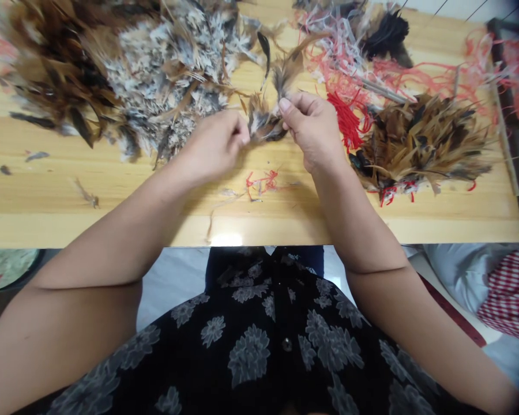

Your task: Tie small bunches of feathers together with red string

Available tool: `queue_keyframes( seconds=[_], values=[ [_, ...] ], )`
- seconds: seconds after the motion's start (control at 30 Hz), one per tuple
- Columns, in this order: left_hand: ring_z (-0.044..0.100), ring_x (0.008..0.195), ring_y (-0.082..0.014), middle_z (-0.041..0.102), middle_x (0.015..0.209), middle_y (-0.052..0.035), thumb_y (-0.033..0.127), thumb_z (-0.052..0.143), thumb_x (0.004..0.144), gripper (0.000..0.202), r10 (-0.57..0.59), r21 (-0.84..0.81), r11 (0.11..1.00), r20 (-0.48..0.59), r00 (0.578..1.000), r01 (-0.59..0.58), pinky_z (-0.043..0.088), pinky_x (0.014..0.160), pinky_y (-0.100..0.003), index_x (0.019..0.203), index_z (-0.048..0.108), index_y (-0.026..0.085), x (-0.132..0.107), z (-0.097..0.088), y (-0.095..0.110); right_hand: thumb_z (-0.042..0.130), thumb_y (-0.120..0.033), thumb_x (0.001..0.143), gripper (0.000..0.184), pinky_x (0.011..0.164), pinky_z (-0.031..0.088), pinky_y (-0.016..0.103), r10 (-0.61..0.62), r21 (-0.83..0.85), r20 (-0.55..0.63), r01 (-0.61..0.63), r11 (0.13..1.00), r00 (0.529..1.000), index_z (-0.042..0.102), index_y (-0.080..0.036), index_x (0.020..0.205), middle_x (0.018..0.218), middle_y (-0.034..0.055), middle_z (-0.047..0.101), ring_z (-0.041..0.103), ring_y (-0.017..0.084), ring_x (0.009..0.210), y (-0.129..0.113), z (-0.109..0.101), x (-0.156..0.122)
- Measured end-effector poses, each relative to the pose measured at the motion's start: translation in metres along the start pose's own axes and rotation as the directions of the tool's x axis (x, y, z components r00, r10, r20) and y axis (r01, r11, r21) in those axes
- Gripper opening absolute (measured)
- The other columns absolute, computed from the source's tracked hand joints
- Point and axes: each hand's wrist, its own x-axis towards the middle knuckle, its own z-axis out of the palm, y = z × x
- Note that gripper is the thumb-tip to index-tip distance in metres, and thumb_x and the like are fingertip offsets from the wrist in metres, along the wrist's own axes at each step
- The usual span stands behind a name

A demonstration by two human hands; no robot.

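Pinched upright between the thumb and fingertips of my right hand (313, 124) is a brown-grey feather (288, 66). My left hand (220, 141) is closed, its fingers curled near the right edge of a large heap of loose feathers (155, 69); whatever its fingertips hold is hidden. Between the two hands, a few small feathers (262, 121) lie close to the wooden table (125, 196). A bundle of red ties (348, 121) rests just right of my right hand, next to a pile of brown feather bunches (424, 144).
Tangled pink and white strips (398, 72) spread across the back right, with a black feather tuft (387, 34) among them. Red thread scraps (263, 183) lie near the table's front. A dark frame (508, 127) stands at the right end. Red checked cloth (510, 294) is below right.
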Motion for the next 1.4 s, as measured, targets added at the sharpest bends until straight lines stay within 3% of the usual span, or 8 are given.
queue_keyframes(
  seconds=[0.2, 0.47, 0.57, 0.73, 0.87, 1.17, 1.27, 1.4],
  values=[
    [0.090, 0.108, -0.0352, 0.081, 0.096, -0.0035, 0.071, 0.100, 0.117, 0.045, -0.038, -0.527, 0.847, -0.192, 0.981, -0.070, 0.080, 0.100, -0.054, 0.117, 0.074, 0.034, 0.017, 0.005, -0.029, 0.079, -0.015, 0.124, 0.066, 0.078, 0.042, 0.032, -0.064, -0.076, 0.039, 0.067, 0.995, 0.997, 0.049, -0.026, 0.066, 0.074, -0.0036, 0.044, 0.039, 0.014, 0.075, 0.010, 0.006, 0.002],
    [0.092, 0.101, -0.0290, 0.079, 0.095, -0.0009, 0.075, 0.112, 0.108, 0.060, 0.045, -0.703, 0.689, -0.200, 0.979, -0.175, 0.084, 0.090, -0.045, 0.107, 0.069, 0.033, 0.026, 0.023, -0.046, 0.102, -0.046, 0.112, 0.049, 0.076, 0.047, 0.027, -0.149, 0.004, 0.216, 0.152, 0.988, 0.965, 0.070, -0.021, 0.083, 0.079, -0.0040, 0.058, 0.050, 0.011, 0.078, 0.051, 0.017, 0.009],
    [0.088, 0.089, -0.0271, 0.070, 0.087, 0.0009, 0.090, 0.119, 0.091, 0.078, 0.130, -0.740, 0.622, -0.225, 0.966, -0.256, 0.078, 0.077, -0.040, 0.104, 0.069, 0.031, 0.036, 0.036, -0.064, 0.106, -0.050, 0.109, 0.051, 0.075, 0.050, 0.027, -0.127, 0.025, 0.255, 0.125, 0.992, 0.959, 0.072, -0.022, 0.085, 0.077, -0.0039, 0.059, 0.053, 0.012, 0.079, 0.049, 0.017, 0.006],
    [0.091, 0.117, -0.0359, 0.077, 0.098, -0.0033, 0.081, 0.108, 0.110, 0.063, 0.001, -0.617, 0.779, -0.178, 0.984, -0.113, 0.079, 0.109, -0.057, 0.114, 0.070, 0.031, 0.025, 0.031, -0.047, 0.112, -0.048, 0.102, 0.053, 0.073, 0.050, 0.028, -0.074, 0.028, 0.268, 0.069, 0.997, 0.961, 0.071, -0.023, 0.080, 0.071, -0.0050, 0.057, 0.054, 0.013, 0.076, 0.037, 0.019, -0.001],
    [0.090, 0.121, -0.0365, 0.085, 0.109, -0.0067, 0.075, 0.096, 0.119, 0.049, -0.110, -0.431, 0.901, -0.116, 0.987, 0.049, 0.076, 0.110, -0.057, 0.120, 0.074, 0.032, 0.005, 0.013, -0.011, 0.115, -0.038, 0.097, 0.051, 0.072, 0.049, 0.029, -0.017, 0.016, 0.243, 0.013, 1.000, 0.970, 0.071, -0.023, 0.075, 0.065, -0.0059, 0.057, 0.054, 0.014, 0.073, 0.030, 0.024, -0.007],
    [0.079, 0.115, -0.0331, 0.086, 0.116, -0.0037, 0.083, 0.099, 0.102, 0.056, -0.014, -0.329, 0.941, -0.279, 0.960, -0.082, 0.068, 0.111, -0.057, 0.113, 0.074, 0.034, 0.013, 0.001, -0.011, 0.096, -0.025, 0.114, 0.055, 0.078, 0.050, 0.029, -0.035, -0.006, 0.129, 0.036, 0.999, 0.991, 0.059, -0.024, 0.073, 0.074, -0.0039, 0.054, 0.052, 0.013, 0.075, 0.017, 0.009, -0.004],
    [0.076, 0.114, -0.0314, 0.087, 0.124, -0.0057, 0.080, 0.088, 0.108, 0.049, 0.008, -0.152, 0.987, -0.233, 0.972, -0.044, 0.065, 0.116, -0.056, 0.110, 0.077, 0.032, 0.010, 0.001, -0.009, 0.089, -0.016, 0.117, 0.060, 0.076, 0.047, 0.032, 0.044, 0.019, 0.037, -0.045, 0.999, 0.998, 0.054, -0.025, 0.068, 0.074, -0.0039, 0.052, 0.042, 0.014, 0.069, 0.001, 0.006, -0.005],
    [0.077, 0.134, -0.0350, 0.089, 0.130, -0.0090, 0.074, 0.077, 0.118, 0.046, 0.012, 0.029, 1.000, -0.140, 0.990, -0.008, 0.059, 0.129, -0.056, 0.122, 0.083, 0.029, 0.007, 0.007, 0.001, 0.074, -0.015, 0.126, 0.064, 0.077, 0.045, 0.034, 0.098, 0.074, -0.014, -0.097, 0.993, 0.995, 0.052, -0.025, 0.066, 0.071, -0.0043, 0.049, 0.034, 0.014, 0.067, -0.008, 0.007, -0.008]
  ],
)
